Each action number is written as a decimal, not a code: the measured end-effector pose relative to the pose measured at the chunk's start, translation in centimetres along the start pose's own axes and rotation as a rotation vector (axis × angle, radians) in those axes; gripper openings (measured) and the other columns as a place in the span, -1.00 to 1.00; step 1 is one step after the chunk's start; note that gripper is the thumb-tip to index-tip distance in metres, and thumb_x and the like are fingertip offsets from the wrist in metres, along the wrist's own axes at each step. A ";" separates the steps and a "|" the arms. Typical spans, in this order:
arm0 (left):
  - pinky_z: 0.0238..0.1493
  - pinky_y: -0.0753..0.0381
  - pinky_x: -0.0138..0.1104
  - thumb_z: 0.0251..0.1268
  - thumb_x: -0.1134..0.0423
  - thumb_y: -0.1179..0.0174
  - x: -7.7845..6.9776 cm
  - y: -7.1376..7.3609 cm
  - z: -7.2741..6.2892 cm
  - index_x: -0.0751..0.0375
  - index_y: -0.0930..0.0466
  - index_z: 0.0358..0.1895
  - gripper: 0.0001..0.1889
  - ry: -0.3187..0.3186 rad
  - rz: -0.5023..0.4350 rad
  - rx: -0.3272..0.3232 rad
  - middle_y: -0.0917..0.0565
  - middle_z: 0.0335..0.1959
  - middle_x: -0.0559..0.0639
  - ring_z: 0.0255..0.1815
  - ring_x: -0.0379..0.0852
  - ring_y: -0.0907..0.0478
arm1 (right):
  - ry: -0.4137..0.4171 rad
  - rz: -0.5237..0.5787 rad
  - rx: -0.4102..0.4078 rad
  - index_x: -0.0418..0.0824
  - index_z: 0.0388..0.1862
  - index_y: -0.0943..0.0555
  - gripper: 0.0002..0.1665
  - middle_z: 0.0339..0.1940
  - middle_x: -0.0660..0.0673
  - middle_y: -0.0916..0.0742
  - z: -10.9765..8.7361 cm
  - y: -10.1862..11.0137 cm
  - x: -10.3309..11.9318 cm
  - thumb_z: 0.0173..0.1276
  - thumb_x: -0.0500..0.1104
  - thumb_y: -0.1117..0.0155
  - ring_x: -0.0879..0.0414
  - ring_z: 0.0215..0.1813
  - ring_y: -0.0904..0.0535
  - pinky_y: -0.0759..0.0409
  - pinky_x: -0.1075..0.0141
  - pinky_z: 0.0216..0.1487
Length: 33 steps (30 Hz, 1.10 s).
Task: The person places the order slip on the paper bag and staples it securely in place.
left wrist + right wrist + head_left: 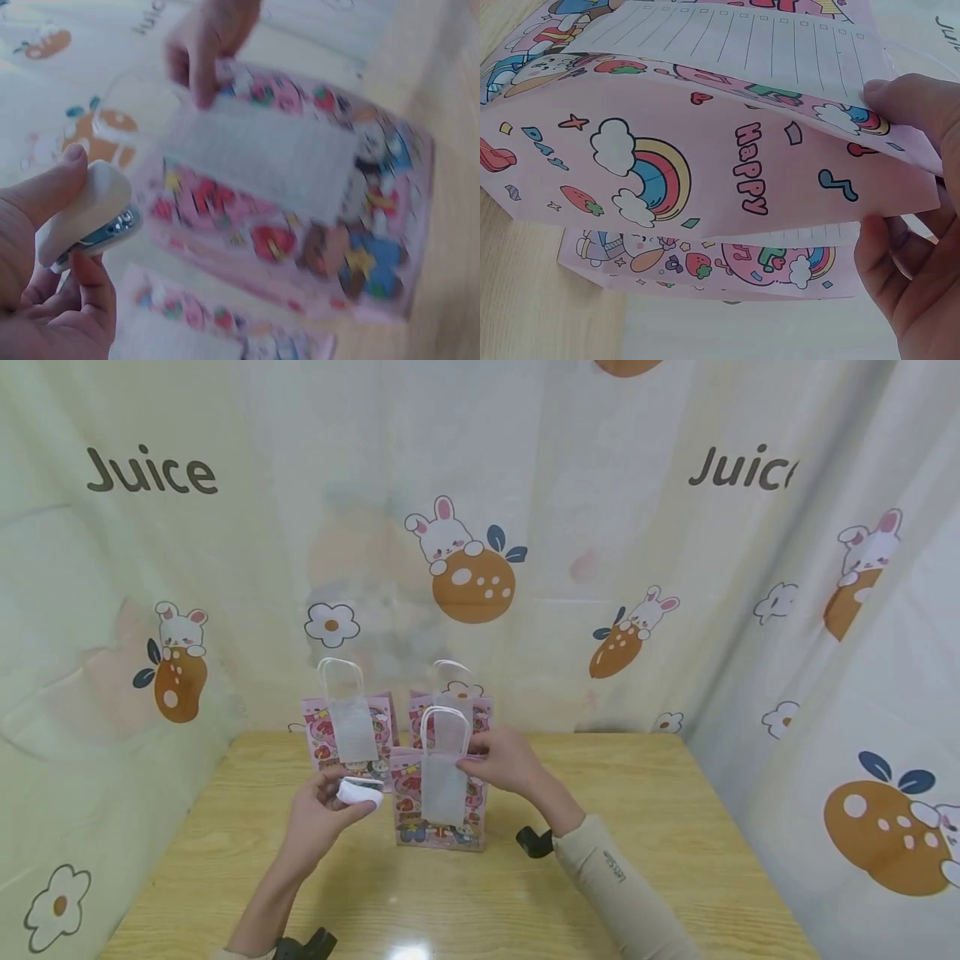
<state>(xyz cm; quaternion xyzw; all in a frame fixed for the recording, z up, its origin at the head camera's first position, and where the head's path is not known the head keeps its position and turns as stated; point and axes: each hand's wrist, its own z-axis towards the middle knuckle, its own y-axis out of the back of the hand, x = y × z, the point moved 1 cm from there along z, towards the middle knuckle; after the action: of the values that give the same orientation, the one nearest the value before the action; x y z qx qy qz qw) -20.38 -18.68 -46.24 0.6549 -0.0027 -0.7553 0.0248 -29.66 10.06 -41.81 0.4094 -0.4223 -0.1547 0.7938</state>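
Observation:
My left hand [313,822] holds a small white stapler [88,206] between thumb and fingers, just left of the front gift bag. My right hand [513,764] pinches the top edge of that pink paper gift bag [408,817] at its right side. In the right wrist view, the thumb lies on a white lined paper sheet [735,52] against the bag's front panel, with the other fingers at the back. The bag stands upright, printed with cartoon animals and rainbows. Its white handles [424,727] rise above the sheet.
Behind it stand two similar pink bags, one at the back left [311,735] and one at the back middle [480,714], each with a white sheet at its front. They are on a wooden table [600,893]. A printed curtain [570,543] surrounds the table.

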 end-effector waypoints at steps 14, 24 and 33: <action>-0.16 -0.62 -0.13 0.00 0.32 -0.50 -4.4 -5.5 2.7 0.21 -0.53 0.12 -0.45 -0.354 0.263 0.137 -0.65 0.00 0.08 -0.01 0.00 -0.54 | 0.059 -0.006 0.028 -0.13 -0.40 -0.75 -0.89 -0.51 0.09 -0.76 0.2 0.6 0.5 0.19 -0.11 -0.47 0.38 -0.59 -0.53 -0.50 0.43 -0.54; -0.13 -0.62 -0.17 0.04 0.18 -0.48 -5.8 -7.7 4.7 0.18 -0.57 0.09 -0.49 -0.499 0.531 0.182 -0.64 -0.04 -0.01 -0.14 -0.11 -0.61 | 0.114 0.012 0.023 -0.14 -0.43 -0.75 -0.93 -0.56 0.10 -0.74 0.1 0.5 0.1 0.18 -0.16 -0.47 0.37 -0.66 -0.47 -0.45 0.44 -0.61; -0.27 -0.61 -0.30 0.09 0.14 -0.45 -5.5 -8.0 5.9 0.17 -0.54 0.13 -0.48 -0.503 0.669 0.256 -0.69 -0.15 -0.06 -0.22 -0.19 -0.63 | 0.191 0.008 -0.012 -0.11 -0.45 -0.74 -0.93 -0.60 0.13 -0.71 0.1 0.4 -0.3 0.18 -0.16 -0.47 0.39 -0.66 -0.42 -0.42 0.45 -0.63</action>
<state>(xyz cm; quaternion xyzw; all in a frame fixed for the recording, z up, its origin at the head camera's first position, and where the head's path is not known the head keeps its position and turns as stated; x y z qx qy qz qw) -25.72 -10.67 -40.24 0.4114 -0.3144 -0.8353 0.1851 -29.91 10.42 -41.62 0.4155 -0.3455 -0.1143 0.8336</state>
